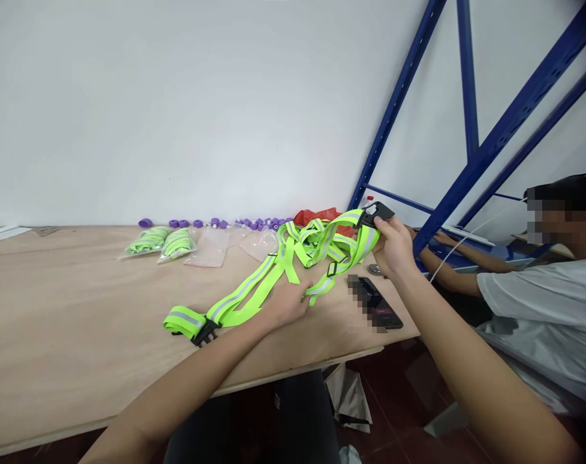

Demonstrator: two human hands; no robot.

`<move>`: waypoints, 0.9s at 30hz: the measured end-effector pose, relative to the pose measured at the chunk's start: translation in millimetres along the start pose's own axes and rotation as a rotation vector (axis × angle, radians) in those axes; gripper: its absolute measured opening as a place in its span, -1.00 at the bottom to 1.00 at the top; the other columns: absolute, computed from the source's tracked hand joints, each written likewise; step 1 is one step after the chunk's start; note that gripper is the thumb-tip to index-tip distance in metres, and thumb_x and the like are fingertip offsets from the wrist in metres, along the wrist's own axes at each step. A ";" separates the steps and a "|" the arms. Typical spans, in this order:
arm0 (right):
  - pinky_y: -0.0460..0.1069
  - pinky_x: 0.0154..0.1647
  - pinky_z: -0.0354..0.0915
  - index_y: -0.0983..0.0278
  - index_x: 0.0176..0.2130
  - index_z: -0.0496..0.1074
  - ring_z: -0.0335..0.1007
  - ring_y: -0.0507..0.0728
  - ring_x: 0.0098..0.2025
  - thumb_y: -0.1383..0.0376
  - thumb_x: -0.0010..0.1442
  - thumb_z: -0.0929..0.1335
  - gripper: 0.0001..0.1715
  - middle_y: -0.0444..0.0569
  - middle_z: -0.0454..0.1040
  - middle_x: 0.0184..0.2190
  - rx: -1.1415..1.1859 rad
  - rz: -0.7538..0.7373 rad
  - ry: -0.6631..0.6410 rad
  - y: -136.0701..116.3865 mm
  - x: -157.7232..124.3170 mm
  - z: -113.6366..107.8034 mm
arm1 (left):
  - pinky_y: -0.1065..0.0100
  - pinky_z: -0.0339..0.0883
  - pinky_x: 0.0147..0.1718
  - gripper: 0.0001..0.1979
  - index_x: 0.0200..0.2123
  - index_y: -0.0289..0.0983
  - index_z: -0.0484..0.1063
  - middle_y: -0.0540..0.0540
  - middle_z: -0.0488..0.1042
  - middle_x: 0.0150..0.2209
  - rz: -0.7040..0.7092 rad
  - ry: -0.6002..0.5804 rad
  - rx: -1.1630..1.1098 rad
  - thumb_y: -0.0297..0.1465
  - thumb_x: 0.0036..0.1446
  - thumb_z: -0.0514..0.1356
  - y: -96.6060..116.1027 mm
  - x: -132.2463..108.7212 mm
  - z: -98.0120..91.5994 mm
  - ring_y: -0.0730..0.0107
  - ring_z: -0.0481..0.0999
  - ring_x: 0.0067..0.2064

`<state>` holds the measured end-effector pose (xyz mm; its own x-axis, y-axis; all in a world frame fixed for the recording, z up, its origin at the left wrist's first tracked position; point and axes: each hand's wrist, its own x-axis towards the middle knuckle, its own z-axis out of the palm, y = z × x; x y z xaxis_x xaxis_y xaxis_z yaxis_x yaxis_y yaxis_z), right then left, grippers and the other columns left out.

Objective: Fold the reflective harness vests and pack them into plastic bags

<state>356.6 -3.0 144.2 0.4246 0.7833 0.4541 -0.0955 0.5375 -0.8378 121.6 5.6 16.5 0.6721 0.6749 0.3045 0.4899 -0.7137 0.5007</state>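
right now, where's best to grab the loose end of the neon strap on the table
Probably take the neon strap by the flat band just behind its black buckle, coming from above on the left: that end lies flat on the table, clear of the tangle held by the left hand and right hand.

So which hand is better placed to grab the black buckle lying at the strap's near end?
Probably left: the left hand holds the strap nearest that buckle; the right hand is raised, gripping the other buckle.
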 end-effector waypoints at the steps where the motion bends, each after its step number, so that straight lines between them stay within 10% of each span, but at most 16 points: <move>1: 0.05 -0.19 0.50 0.16 -0.23 0.45 0.56 0.18 -0.20 0.17 -0.04 0.55 -0.63 -0.14 0.58 -0.29 -0.007 -0.002 -0.008 -0.4 1.0 -3.0 | 0.27 0.26 -0.20 -0.82 -0.14 -0.22 0.40 -0.14 0.49 -0.19 0.004 0.020 0.007 -0.41 0.15 0.17 -2.5 -0.1 1.5 0.13 0.45 -0.14; 11: 0.14 -0.10 0.49 0.09 -0.17 0.43 0.53 0.20 -0.14 0.16 0.10 0.47 -0.73 -0.12 0.55 -0.19 -0.063 -0.055 -0.100 -7.2 3.2 -19.7 | 0.36 0.18 -0.30 -0.84 -0.17 -0.24 0.35 0.01 0.40 -0.34 -0.124 0.192 -0.500 -0.34 0.18 0.12 -25.3 7.9 11.9 0.32 0.38 -0.30; 19: 0.06 -0.14 0.49 0.15 -0.26 0.42 0.50 0.12 -0.21 0.19 0.01 0.53 -0.69 -0.15 0.54 -0.25 0.003 -0.022 0.017 -1.9 -1.3 -22.3 | 0.41 0.16 -0.40 -0.62 -0.30 -0.29 0.39 0.02 0.36 -0.44 -0.268 0.008 -1.202 -0.16 -0.08 0.36 -45.1 8.0 -2.8 0.43 0.33 -0.43; 27: 0.04 -0.20 0.49 0.19 -0.33 0.36 0.49 0.09 -0.29 0.19 -0.07 0.56 -0.62 -0.16 0.52 -0.32 -0.006 -0.056 0.119 17.8 -3.5 -24.7 | 0.37 0.25 -0.35 -0.80 -0.36 -0.25 0.35 0.01 0.38 -0.41 -0.239 0.032 -0.941 -0.22 0.09 0.18 -48.2 -2.7 -16.1 0.35 0.39 -0.36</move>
<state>375.7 -3.9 120.2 0.5325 0.7097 0.4612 -0.0634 0.5769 -0.8144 87.2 41.2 4.5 0.5904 0.7973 0.1253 -0.0420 -0.1247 0.9913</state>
